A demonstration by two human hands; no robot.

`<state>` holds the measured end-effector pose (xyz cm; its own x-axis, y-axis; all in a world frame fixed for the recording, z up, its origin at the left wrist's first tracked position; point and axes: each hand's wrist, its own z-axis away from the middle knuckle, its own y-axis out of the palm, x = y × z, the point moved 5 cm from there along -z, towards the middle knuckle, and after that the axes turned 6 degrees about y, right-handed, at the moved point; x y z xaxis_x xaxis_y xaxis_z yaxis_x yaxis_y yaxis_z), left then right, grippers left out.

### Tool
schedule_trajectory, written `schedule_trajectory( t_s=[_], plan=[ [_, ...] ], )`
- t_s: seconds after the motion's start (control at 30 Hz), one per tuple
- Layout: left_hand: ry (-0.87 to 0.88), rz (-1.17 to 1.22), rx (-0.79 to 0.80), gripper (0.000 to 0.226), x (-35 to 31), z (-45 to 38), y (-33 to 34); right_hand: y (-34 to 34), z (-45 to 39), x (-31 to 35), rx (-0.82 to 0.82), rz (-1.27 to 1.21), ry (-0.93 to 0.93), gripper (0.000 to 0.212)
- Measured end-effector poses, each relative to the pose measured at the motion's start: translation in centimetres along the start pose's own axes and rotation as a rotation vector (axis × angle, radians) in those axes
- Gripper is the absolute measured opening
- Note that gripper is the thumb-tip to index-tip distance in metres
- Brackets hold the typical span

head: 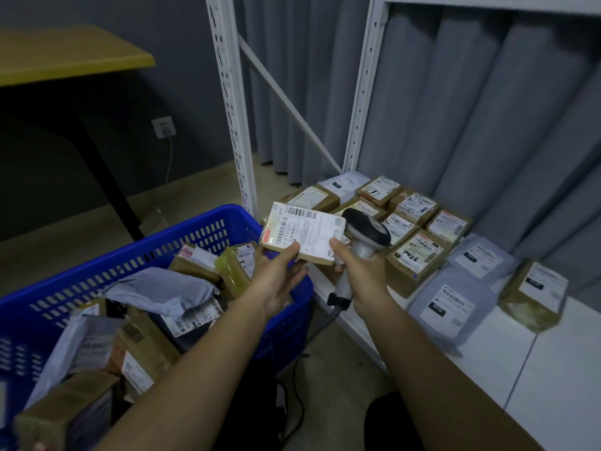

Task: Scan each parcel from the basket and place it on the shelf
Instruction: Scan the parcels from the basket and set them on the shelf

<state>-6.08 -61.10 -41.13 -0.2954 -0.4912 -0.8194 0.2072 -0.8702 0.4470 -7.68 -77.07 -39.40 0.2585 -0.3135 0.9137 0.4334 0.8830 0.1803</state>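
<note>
My left hand (281, 275) holds a small brown parcel (304, 231) with a white barcode label, lifted above the right end of the blue basket (208, 229). My right hand (364, 271) grips the handle of a grey barcode scanner (367, 234), and its thumb touches the parcel's right edge. The scanner head sits just right of the label. The basket holds several brown boxes and grey mailer bags. On the white bottom shelf (520, 362) lie several labelled boxes and grey bags.
White shelf uprights (231, 102) rise behind the basket, with a grey curtain (471, 102) beyond. A yellow-topped table (65, 53) stands at the left. The scanner's black cable (297, 379) trails down to the floor between basket and shelf.
</note>
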Motion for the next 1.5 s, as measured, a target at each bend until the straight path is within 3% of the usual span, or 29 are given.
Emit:
schedule_trajectory(
  t_s=[0.1, 0.23, 0.33, 0.57, 0.67, 0.8, 0.93, 1.03, 1.2, 1.37, 1.5],
  plan=[
    [0.089, -0.158, -0.068, 0.072, -1.0, -0.7, -1.6, -0.7, -0.4, 0.3, 0.001, 0.097, 0.019, 0.048],
    [0.165, -0.386, -0.039, 0.067, -1.9, -1.1, -3.4, -0.8, 0.0, 0.9, 0.284, 0.373, 0.041, 0.023],
    [0.142, -0.474, -0.027, 0.072, -1.9, -1.3, -4.6, -0.6, 1.1, 0.5, 0.400, 0.545, 0.053, 0.025],
    [0.154, -0.529, -0.038, 0.079, -2.0, -1.6, -5.4, -0.6, 2.2, 1.1, 0.374, 0.527, 0.052, 0.017],
    [0.157, -0.547, -0.038, 0.082, -1.9, -1.6, -5.3, -1.0, 2.0, 1.5, 0.319, 0.520, 0.034, 0.025],
    [0.167, -0.556, -0.032, 0.082, -1.9, -1.5, -5.2, -1.2, 1.9, 1.7, 0.312, 0.550, 0.022, 0.015],
    [0.165, -0.556, -0.021, 0.080, -1.8, -1.2, -4.8, -2.2, 1.9, 1.9, 0.315, 0.536, 0.024, 0.022],
    [0.162, -0.607, 0.029, 0.076, -1.6, -0.8, -3.7, -3.9, 1.6, 2.6, 0.240, 0.492, 0.010, 0.027],
    [0.154, -0.614, 0.146, 0.050, 0.0, 0.7, 0.8, -10.0, 1.5, 5.9, -0.060, 0.274, -0.075, 0.030],
    [0.128, -0.602, 0.328, 0.038, 5.0, 2.2, 9.3, -21.3, 4.2, 6.7, -0.288, 0.080, -0.211, 0.032],
    [0.089, -0.662, 0.434, 0.037, 9.9, 2.6, 15.8, -30.0, 7.9, 3.4, -0.446, 0.012, -0.163, 0.034]
  ],
)
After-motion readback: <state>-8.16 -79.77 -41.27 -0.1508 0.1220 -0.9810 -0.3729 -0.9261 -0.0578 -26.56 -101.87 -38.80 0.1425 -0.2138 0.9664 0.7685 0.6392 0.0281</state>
